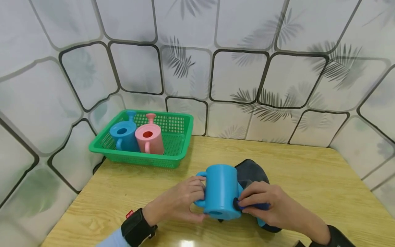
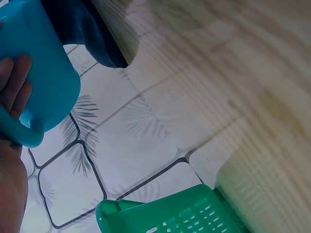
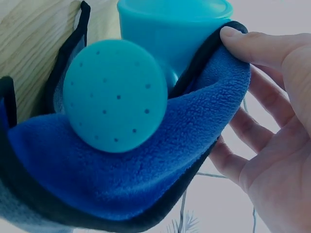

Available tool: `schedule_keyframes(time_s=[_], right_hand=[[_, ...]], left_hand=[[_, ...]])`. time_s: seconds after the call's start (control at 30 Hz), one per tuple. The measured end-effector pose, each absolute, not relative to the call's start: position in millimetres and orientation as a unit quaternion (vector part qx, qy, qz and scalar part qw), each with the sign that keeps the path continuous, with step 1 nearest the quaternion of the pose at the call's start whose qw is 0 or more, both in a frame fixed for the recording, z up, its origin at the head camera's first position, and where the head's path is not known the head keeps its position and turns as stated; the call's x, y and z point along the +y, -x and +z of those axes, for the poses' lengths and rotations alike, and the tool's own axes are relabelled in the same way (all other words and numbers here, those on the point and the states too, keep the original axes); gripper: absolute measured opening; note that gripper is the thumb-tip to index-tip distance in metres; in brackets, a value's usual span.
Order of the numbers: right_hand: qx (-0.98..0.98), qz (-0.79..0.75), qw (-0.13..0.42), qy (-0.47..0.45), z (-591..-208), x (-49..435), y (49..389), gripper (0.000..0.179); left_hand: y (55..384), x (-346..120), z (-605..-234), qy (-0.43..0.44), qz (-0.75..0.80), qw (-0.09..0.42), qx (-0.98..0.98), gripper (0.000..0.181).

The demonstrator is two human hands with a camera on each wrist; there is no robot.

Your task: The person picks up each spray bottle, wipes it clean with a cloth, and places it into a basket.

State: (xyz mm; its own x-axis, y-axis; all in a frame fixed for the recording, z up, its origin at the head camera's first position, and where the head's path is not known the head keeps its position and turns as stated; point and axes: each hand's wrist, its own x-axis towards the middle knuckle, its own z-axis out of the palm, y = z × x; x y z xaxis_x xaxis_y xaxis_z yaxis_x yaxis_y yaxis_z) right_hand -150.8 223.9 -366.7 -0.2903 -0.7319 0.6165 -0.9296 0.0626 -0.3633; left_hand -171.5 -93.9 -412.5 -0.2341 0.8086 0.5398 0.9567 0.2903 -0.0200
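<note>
A light blue toy watering can (image 1: 220,188) is held at the middle of the table, tipped so that its opening faces me. My left hand (image 1: 185,197) grips it by the side handle (image 2: 22,128). On the other side, my right hand (image 1: 274,202) pinches the edge of a blue cloth (image 3: 194,121) with dark trim, pressing it near the can's rim. In the right wrist view the round sprinkler head (image 3: 116,94), dotted with small holes, lies against the cloth's fuzzy side. Part of the cloth is hidden behind the can and my right hand.
At the back left, a green plastic basket (image 1: 139,157) holds a blue watering can (image 1: 128,137) and a pink watering can (image 1: 155,142), both upright. The wooden table (image 1: 308,171) meets a wall covering (image 1: 234,75) with leaf patterns behind it.
</note>
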Motion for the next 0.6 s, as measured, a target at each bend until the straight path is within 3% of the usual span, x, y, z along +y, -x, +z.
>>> schedule_keyframes(time_s=[0.2, 0.5, 0.6], right_hand=[[-0.711, 0.347, 0.156, -0.591, -366.2, 220.0, 147.5, 0.015], [-0.726, 0.35, 0.144, -0.574, -365.6, 219.4, 144.6, 0.013], [-0.735, 0.354, 0.145, -0.56, -365.7, 220.7, 146.6, 0.022]], left_hand=[[172.6, -94.5, -410.1, 0.577, -0.156, 0.242, -0.764, 0.034], [171.1, -95.5, -409.8, 0.58, -0.164, 0.24, -0.761, 0.033], [170.9, -95.7, -408.8, 0.581, -0.17, 0.238, -0.76, 0.033]])
